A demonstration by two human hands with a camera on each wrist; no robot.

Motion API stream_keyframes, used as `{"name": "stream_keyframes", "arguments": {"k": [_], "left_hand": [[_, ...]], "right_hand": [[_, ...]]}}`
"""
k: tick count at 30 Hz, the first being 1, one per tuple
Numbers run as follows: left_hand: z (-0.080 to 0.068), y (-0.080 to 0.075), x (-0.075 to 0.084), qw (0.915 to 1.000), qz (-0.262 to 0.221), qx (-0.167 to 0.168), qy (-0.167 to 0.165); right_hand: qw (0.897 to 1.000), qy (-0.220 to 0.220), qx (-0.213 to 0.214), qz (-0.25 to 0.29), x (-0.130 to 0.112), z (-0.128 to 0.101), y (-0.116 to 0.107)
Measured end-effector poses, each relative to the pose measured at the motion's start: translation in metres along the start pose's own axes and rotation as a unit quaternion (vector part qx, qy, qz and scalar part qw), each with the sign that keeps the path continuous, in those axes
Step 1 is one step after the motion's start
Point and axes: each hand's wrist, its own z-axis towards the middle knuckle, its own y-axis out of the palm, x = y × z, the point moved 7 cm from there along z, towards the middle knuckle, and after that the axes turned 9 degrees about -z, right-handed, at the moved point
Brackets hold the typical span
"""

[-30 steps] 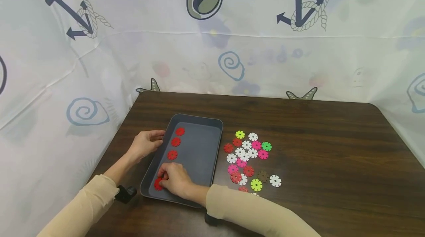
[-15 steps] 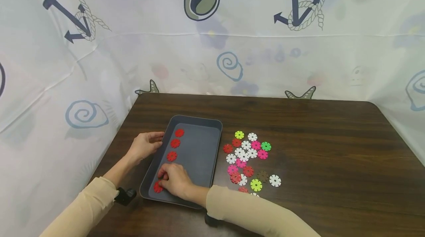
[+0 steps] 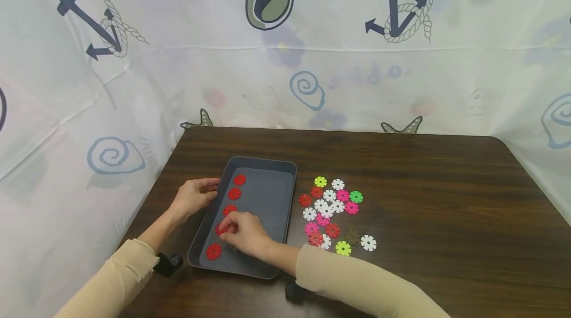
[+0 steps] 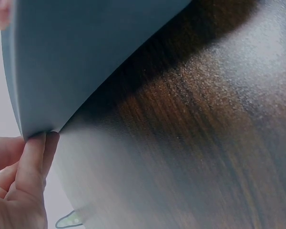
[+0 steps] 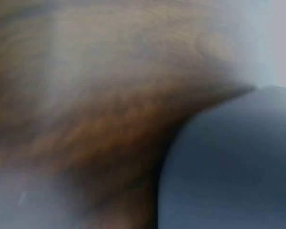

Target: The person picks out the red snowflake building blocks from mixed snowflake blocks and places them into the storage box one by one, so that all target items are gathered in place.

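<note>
Down on the dark wooden table, the right hand reaches into the grey tray and pinches a red notched disc between thumb and fingertips, just above the tray floor near its left wall. That disc sits in a column of red discs along the left side: three lie farther back and one lies nearer the front corner, all flat on the tray and apart from one another. The left hand rests at the tray's left rim, its fingers curled against the edge; the left wrist view shows the fingertips pressed to the rim of the tray with the table beyond. To the right of the tray, well clear of both hands, lies a loose cluster of discs in white, pink, red, yellow-green, green and brown, some overlapping. The right wrist view is too blurred to show the fingers. A pale cloth backdrop printed with anchors and spirals hangs behind the table.
</note>
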Motion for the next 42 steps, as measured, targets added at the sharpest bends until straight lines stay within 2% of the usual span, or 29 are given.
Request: {"name": "stream_keyframes", "arguments": {"k": [5, 12, 16, 20, 35, 42], "left_hand": [[0.001, -0.001, 0.001, 1.0000, -0.001, 0.002, 0.003], [0.002, -0.003, 0.002, 1.0000, 0.006, 0.005, 0.003], [0.001, -0.003, 0.002, 1.0000, 0.007, 0.005, 0.002], [0.001, -0.002, 0.001, 1.0000, 0.007, 0.003, 0.000], [0.001, -0.001, 0.000, 0.9998, 0.021, 0.003, -0.004], [0.002, 0.000, 0.000, 0.9998, 0.019, 0.002, -0.003]], "right_hand": [[0.997, 0.010, 0.011, 0.072, 0.001, -0.007, -0.037], [0.993, 0.043, 0.060, 0.087, 0.024, -0.016, -0.098], [0.990, 0.070, 0.079, 0.091, 0.040, -0.022, -0.121], [0.987, 0.091, 0.094, 0.090, 0.053, -0.028, -0.136], [0.978, 0.127, 0.159, 0.057, 0.087, -0.039, -0.184], [0.973, 0.150, 0.169, 0.042, 0.100, -0.042, -0.194]]}}
